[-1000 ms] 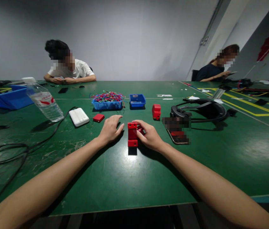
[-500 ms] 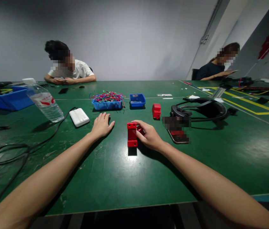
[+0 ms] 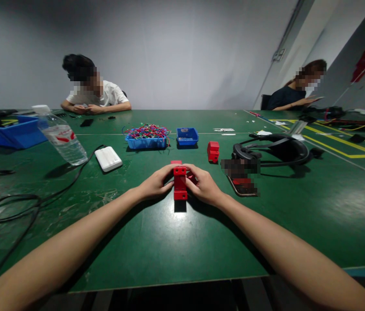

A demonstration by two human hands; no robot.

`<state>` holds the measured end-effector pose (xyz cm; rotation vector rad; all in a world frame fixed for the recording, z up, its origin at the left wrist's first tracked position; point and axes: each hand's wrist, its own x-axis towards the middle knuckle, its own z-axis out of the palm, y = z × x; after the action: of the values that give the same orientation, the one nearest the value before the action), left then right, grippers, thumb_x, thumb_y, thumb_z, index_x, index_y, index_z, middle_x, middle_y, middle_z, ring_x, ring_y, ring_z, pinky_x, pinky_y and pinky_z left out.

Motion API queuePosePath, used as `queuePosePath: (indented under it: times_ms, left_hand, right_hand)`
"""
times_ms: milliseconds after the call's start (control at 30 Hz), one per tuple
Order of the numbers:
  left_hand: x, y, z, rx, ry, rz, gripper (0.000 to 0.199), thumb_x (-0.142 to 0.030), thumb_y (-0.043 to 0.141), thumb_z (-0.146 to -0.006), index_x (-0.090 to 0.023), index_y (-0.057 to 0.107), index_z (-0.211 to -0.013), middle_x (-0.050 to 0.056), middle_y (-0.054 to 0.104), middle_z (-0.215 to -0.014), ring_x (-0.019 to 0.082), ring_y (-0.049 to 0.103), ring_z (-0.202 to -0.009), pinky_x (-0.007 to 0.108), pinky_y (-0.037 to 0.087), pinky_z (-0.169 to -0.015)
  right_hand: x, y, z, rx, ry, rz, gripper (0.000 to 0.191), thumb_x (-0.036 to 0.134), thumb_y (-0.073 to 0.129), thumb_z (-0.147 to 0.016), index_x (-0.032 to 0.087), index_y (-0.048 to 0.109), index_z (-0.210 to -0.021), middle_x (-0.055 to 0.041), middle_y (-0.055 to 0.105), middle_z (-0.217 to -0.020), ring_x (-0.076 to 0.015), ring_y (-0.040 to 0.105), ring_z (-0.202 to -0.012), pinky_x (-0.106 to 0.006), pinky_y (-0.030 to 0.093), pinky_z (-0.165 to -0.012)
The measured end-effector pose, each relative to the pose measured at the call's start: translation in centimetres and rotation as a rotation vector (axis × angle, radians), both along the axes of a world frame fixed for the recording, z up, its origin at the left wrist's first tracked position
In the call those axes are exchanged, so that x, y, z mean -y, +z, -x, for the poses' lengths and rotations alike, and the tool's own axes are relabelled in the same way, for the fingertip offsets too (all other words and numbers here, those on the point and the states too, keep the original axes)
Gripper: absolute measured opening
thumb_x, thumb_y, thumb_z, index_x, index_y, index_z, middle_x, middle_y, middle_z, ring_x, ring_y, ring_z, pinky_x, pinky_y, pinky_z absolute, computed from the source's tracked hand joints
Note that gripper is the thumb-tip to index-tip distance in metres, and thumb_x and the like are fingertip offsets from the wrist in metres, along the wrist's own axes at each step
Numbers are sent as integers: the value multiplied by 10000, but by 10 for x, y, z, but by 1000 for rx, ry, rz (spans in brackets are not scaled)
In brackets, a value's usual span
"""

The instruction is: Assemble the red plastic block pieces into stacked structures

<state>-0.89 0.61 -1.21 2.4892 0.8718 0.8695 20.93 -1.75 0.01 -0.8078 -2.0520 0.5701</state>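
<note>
Moved since the earlier frame: one left hand (image 3: 155, 183), inward from beside the white case (image 3: 108, 159) to the centre of the frame; one flat red block, no longer beside that case. Unmoved in the main: my right hand (image 3: 203, 185).

Item: red bracket (image 3: 180, 183), holes facing me, upright at the centre of the frame, above the green tabletop (image 3: 176, 250). Right fingers: closed on its right side, thumb on the near part, forefinger over the top.

Item: red piece (image 3: 176, 162), just behind the bracket's upper edge; by my judgement, the same flat block. Left fingers: curved and nearly closed, thumb apart from the forefinger at the bracket's left side. Whether they gripped that piece, I could not tell; the contact was hidden.

Handling notes, as I judged them: right hand to serve as the steady side, bracket kept upright and square; left hand to make the small adjustments, edges lined up before any pressure; force light and straight, since a skewed push could tip the bracket; fingertips clear of the meeting faces.

Nearby stock: one red housing (image 3: 213, 152), right of centre; one blue tray (image 3: 187, 139) and one wire-filled tray (image 3: 146, 142), upper centre; one headset (image 3: 276, 151), right of frame.
</note>
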Motion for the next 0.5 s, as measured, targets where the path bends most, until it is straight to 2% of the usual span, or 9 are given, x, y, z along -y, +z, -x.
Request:
queuePosePath:
  times_ms: [67, 133, 200, 300, 367, 500]
  left_hand:
    - [7, 3, -8, 9, -51, 44, 666, -228, 515, -875, -175, 278, -1495, 155, 399, -1528, 262, 448, -1378, 452, 352, -1161]
    - [12, 5, -10, 28, -47, 91, 765, -225, 506, -883, -196, 120, -1543, 149, 379, -1543, 255, 462, -1370, 448, 368, -1149]
    - [14, 6, -9, 37, -33, 108, 786, -226, 494, -892, -200, 64, -1550, 144, 376, -1546, 254, 463, -1369, 449, 365, -1150]
    - [16, 7, -6, 31, -6, 87, 718, -239, 467, -906, -192, 138, -1543, 137, 393, -1536, 265, 470, -1359, 454, 366, -1147]
    - [16, 8, -5, 45, 39, 57, 656, -259, 444, -917, -191, 211, -1527, 132, 457, -1493, 271, 490, -1336, 462, 367, -1141]
    - [12, 8, -8, 133, 291, 34, 527, -378, 326, -979, -177, 360, -1464, 135, 553, -1402, 286, 489, -1325, 508, 323, -1150]
  right_hand:
    - [0, 1, 0, 3, 5, -5, 354, 162, 536, -864, 178, 572, -1216, -99, 681, -1123, -173, 654, -865, -306, 535, -796]
    - [1, 1, 0, 6, 10, -10, 345, 163, 533, -866, 170, 573, -1209, -98, 682, -1101, -171, 649, -851, -301, 536, -778]
    - [2, 3, 0, 5, 14, -15, 342, 161, 531, -868, 165, 572, -1208, -98, 682, -1101, -169, 649, -851, -297, 535, -774]
    - [3, 4, 0, 4, 17, -15, 352, 155, 528, -872, 176, 565, -1222, -92, 683, -1110, -166, 653, -868, -288, 532, -781]
    - [3, 4, 0, 13, 14, -13, 364, 153, 530, -871, 190, 561, -1233, -84, 686, -1111, -166, 657, -874, -288, 530, -789]
    - [2, 3, 0, 23, 3, -9, 357, 151, 538, -861, 186, 570, -1215, -79, 695, -1088, -162, 663, -845, -292, 532, -794]
